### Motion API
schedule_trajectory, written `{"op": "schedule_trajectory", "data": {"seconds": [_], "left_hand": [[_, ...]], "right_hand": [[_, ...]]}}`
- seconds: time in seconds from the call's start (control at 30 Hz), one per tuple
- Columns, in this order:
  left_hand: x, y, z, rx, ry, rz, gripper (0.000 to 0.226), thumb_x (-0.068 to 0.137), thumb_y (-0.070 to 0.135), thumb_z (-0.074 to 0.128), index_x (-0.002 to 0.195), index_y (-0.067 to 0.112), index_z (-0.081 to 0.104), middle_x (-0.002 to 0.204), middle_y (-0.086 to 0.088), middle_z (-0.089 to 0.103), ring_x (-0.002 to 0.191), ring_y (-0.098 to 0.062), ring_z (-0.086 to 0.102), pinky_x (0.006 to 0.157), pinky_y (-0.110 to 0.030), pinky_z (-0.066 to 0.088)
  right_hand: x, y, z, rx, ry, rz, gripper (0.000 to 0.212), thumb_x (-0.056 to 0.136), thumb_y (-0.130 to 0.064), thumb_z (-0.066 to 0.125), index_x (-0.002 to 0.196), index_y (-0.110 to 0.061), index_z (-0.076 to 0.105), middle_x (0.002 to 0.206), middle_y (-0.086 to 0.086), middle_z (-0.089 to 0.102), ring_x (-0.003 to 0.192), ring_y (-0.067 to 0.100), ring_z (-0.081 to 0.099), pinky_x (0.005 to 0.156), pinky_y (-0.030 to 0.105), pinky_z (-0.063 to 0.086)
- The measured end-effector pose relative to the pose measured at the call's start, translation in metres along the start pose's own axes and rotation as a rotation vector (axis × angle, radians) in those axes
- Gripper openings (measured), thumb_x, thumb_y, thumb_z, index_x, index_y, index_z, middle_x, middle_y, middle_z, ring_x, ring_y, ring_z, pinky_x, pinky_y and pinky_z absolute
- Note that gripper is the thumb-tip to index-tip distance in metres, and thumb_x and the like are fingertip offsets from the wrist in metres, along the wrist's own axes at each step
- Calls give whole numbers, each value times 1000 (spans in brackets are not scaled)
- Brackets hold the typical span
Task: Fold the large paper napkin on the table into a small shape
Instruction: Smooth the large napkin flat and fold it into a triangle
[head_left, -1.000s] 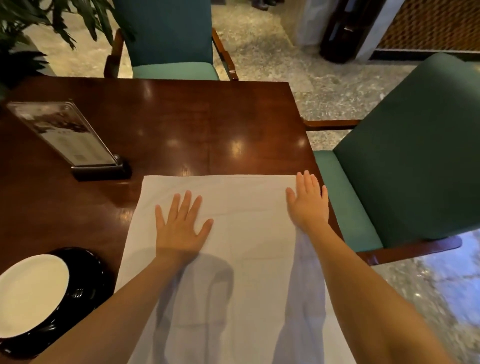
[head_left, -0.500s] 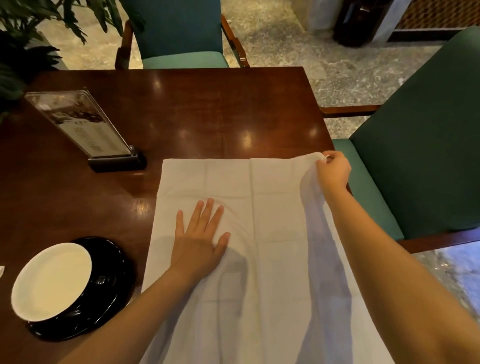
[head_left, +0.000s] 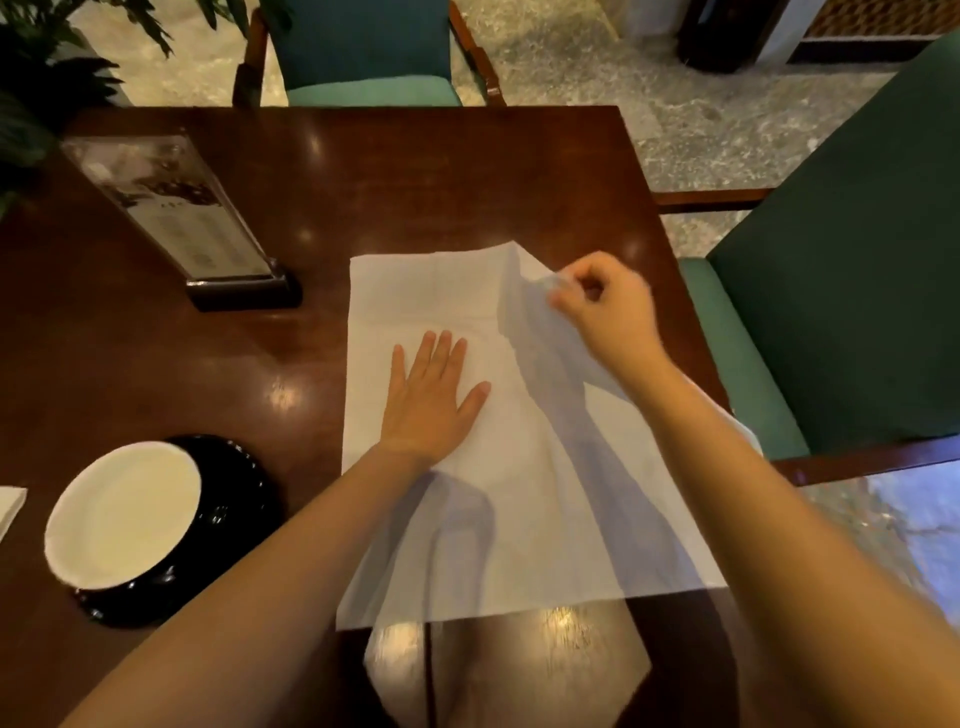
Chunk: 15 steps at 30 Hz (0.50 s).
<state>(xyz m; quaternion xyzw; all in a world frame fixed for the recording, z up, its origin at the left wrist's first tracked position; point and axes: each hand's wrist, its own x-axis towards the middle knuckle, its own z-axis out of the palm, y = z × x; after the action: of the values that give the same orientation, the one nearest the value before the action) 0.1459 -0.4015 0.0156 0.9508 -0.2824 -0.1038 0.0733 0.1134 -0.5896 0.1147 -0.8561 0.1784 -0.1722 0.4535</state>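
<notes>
Head-cam view, looking down past my two bare forearms at a dark, glossy wood tabletop (head_left: 415, 171).

Far left, near edge: a white plate (head_left: 122, 514) sits on a black dish (head_left: 234, 525). Behind it, top left, a clear menu stand (head_left: 176, 208) in a dark base, w/ plant leaves (head_left: 47, 78) beyond.

Centre: the napkin (head_left: 519, 519), large, white & thin, lies spread on the tabletop's right half, near edge toward me. My left hand (head_left: 428, 400) rests palm down on its left-centre part, fingers straight & slightly fanned, gripping nothing.

Right of that: my right hand (head_left: 613, 312) is raised off the tabletop & pinches the napkin's far right corner btwn thumb & fingertips. That corner is lifted & turned over toward the left, so the sheet slopes up to the hand.

Far right: a green upholstered chair (head_left: 857, 260) w/ wooden arms; another green chair (head_left: 363, 52) stands at the far side.
</notes>
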Motion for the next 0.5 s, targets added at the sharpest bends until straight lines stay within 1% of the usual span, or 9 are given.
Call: {"op": "schedule_trajectory", "data": {"seconds": [0.07, 0.13, 0.2, 0.23, 0.3, 0.37, 0.43, 0.5], "left_hand": [[-35, -10, -8, -119, 83, 66, 64, 94, 50, 15, 149, 17, 14, 158, -5, 4, 144, -20, -5, 112, -37, -16], [-87, -24, -13, -164, 81, 79, 65, 87, 42, 21, 143, 12, 33, 154, -10, 21, 144, -25, 9, 114, -38, -6], [-141, -39, -9, -210, 73, 43, 62, 84, 37, 28, 137, 9, 44, 149, -13, 33, 141, -26, 20, 114, -38, 3], [-166, -42, -7, -226, 72, 22, 59, 84, 36, 32, 134, 9, 47, 147, -12, 38, 139, -25, 23, 114, -35, 6], [-205, -46, 0, -228, 69, -8, 55, 85, 37, 38, 131, 10, 52, 143, -8, 43, 135, -22, 30, 113, -28, 9], [-224, -49, 10, -249, 60, -34, 53, 86, 40, 41, 129, 13, 54, 141, -7, 45, 134, -22, 33, 112, -30, 15], [-230, -52, 19, -284, 78, -50, 53, 87, 43, 42, 130, 15, 54, 142, -6, 44, 136, -21, 32, 113, -32, 18], [-230, -54, 25, -325, 114, -54, 51, 89, 45, 42, 130, 17, 54, 143, -2, 42, 137, -18, 29, 114, -31, 16]], "right_hand": [[-33, 7, 22, -20, -66, 8, 5, 80, -5, 64, 77, -7, 61, 78, 1, 58, 70, 12, 50, 60, 11, 38], [-66, 13, 42, -52, -122, -4, 7, 79, -3, 63, 75, -9, 62, 77, 0, 57, 71, 13, 49, 61, 7, 35], [-94, 19, 57, -77, -168, -52, 9, 79, -1, 61, 73, -7, 62, 76, 0, 55, 70, 13, 48, 61, 9, 35], [-105, 22, 62, -85, -196, -81, 9, 80, 0, 60, 74, -7, 61, 76, 1, 54, 70, 13, 48, 61, 11, 35], [-122, 28, 69, -96, -269, -136, 8, 81, 0, 62, 77, -7, 63, 80, 5, 58, 73, 15, 51, 65, 20, 39], [-131, 36, 73, -147, -333, -178, 5, 83, -5, 63, 82, -8, 66, 84, 8, 62, 79, 20, 55, 69, 25, 42], [-135, 43, 74, -225, -356, -218, 5, 85, -10, 65, 86, -11, 69, 86, 8, 64, 84, 23, 57, 72, 25, 42], [-138, 44, 73, -278, -312, -256, 5, 84, -12, 67, 88, -11, 71, 85, 7, 65, 85, 26, 59, 72, 25, 41]]}}
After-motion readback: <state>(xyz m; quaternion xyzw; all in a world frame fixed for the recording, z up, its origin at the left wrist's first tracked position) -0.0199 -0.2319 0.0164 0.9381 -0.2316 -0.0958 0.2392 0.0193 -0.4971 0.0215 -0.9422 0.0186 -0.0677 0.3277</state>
